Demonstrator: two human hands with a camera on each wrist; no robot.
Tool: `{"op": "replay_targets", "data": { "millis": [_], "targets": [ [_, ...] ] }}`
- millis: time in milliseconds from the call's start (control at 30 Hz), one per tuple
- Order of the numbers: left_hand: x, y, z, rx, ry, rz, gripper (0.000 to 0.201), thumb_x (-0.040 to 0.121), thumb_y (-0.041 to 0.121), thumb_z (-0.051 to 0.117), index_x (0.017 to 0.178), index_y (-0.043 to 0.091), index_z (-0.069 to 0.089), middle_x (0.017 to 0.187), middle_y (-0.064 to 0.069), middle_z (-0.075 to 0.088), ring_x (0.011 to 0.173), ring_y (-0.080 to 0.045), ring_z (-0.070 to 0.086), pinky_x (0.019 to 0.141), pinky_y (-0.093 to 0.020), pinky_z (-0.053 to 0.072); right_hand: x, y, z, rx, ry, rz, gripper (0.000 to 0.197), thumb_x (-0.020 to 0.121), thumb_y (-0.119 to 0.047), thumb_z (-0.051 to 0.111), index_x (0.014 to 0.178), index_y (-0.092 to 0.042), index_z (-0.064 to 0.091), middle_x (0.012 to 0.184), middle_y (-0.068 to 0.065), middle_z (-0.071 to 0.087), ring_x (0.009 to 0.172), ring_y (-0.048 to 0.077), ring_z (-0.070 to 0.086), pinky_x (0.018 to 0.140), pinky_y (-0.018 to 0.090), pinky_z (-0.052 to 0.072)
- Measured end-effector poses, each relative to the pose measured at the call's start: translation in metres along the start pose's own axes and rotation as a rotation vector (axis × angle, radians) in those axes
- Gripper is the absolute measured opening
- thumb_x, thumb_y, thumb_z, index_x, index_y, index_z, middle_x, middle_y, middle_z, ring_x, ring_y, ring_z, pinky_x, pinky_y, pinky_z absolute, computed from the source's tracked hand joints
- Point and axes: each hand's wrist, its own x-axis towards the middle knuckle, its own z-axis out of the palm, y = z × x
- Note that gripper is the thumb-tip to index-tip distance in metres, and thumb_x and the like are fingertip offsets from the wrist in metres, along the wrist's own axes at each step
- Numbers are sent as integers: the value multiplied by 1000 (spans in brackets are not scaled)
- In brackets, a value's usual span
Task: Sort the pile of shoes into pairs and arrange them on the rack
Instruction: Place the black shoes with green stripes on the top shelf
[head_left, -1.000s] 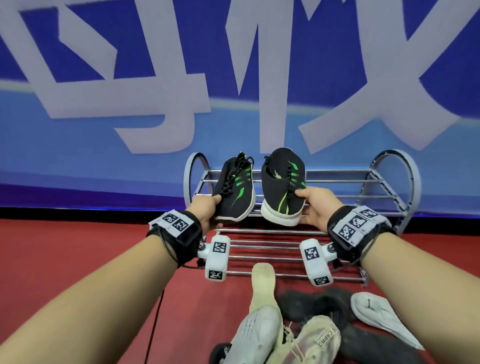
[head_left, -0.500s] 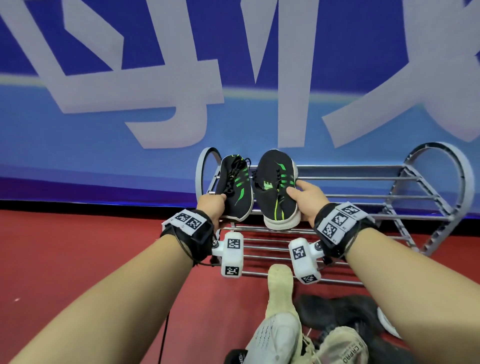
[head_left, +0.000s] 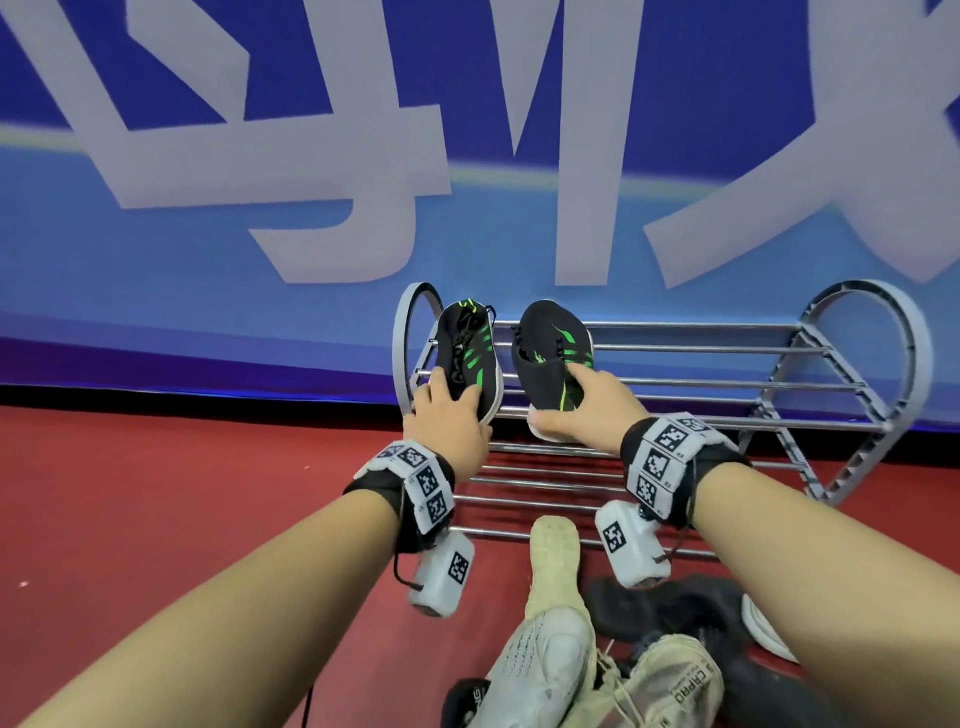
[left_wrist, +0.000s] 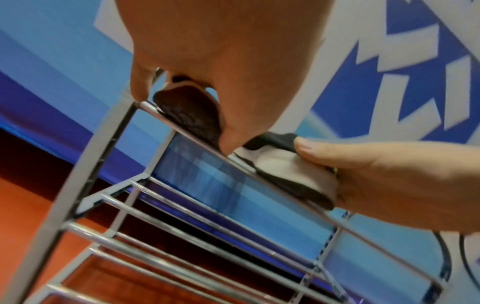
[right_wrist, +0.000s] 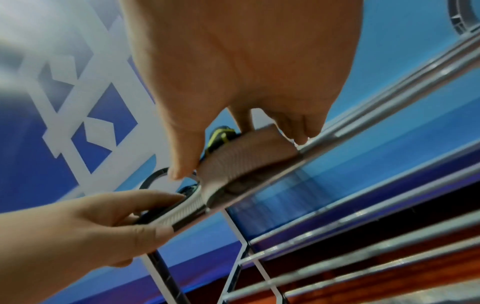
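Left hand (head_left: 451, 415) grips the heel of one black shoe with green stripes (head_left: 470, 358), fingers over the upper and thumb curled at the sole's edge, as the right wrist view shows. That shoe rests on the top tier of the metal shoe rack (head_left: 727, 384), at its left end, just beside the round end frame, toe pointing toward the blue banner (head_left: 260, 156) behind. The right hand (head_left: 582, 405) holds the matching black shoe (head_left: 553, 353) right next to it on the same tier, thumb under the white heel sole, fingers bent over the upper. The two shoes sit side by side, close together but apart, heels at the rack's front rail. Lower rails of the rack are bare where they show. On the red floor (head_left: 156, 519) in front of the rack lies a pile: a white sneaker (head_left: 540, 665), a tan sneaker (head_left: 675, 686) touching it, an upturned pale sole (head_left: 555, 551), and dark shoes (head_left: 665, 608) behind them.
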Motion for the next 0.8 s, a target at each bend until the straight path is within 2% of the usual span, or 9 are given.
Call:
{"op": "replay_targets", "data": {
  "millis": [67,133,200,300,367,500,567,700,800],
  "targets": [
    [-3,-3,2,41,28,32,53,96,45,50,144,30,34,161,-13,6,144,-37,19,106,-52,35,1,1,8,-1,13,-12,79,50,-76,66,118,-36,59,113,0,61,96,16,60,87,36,53],
    [-2,-6,-2,58,40,46,49,97,47,46,142,30,37,161,-11,9,142,-36,23,107,-54,31,3,-2,11,13,41,-21,65,57,-69,69,110,-33,65,103,-2,65,89,15,61,79,33,53],
    [-1,-8,-4,86,50,47,47,98,48,43,141,30,39,160,-10,12,142,-34,25,112,-59,23,2,-8,12,16,70,-34,50,66,-61,72,103,-27,69,92,-5,69,84,15,62,74,32,53],
    [1,-14,-1,150,84,40,46,100,48,37,142,30,39,161,-9,14,145,-31,22,115,-67,5,4,-12,20,6,124,-47,51,66,-67,67,94,-25,70,82,-6,69,79,15,62,73,36,55],
    [3,-19,1,171,109,37,46,100,49,35,143,31,39,161,-8,16,144,-30,25,113,-70,3,7,-15,26,15,129,-52,50,68,-68,66,89,-22,68,78,-5,68,76,14,61,69,33,53],
    [6,-24,1,157,118,51,46,100,52,35,140,32,41,160,-5,19,143,-28,27,111,-72,8,8,-24,36,40,156,-79,39,75,-59,68,79,-20,66,69,-5,62,67,12,57,53,27,40],
    [7,-25,1,141,103,55,47,99,53,37,140,31,41,160,-5,18,143,-29,26,111,-69,13,7,-26,41,35,165,-85,38,75,-58,67,77,-20,65,69,-4,60,68,15,55,50,26,33],
    [9,-33,6,41,89,118,52,98,48,46,143,23,41,158,-10,21,141,-35,24,111,-52,32,12,-28,46,-30,157,-131,50,65,-70,57,85,-25,67,85,1,61,80,20,58,65,30,47],
    [11,-38,6,-76,70,150,56,95,44,53,144,19,41,157,-13,23,140,-37,21,114,-44,30,15,-28,45,0,133,-118,46,67,-67,60,87,-25,66,87,2,62,82,21,59,67,32,48]
  ]
}}
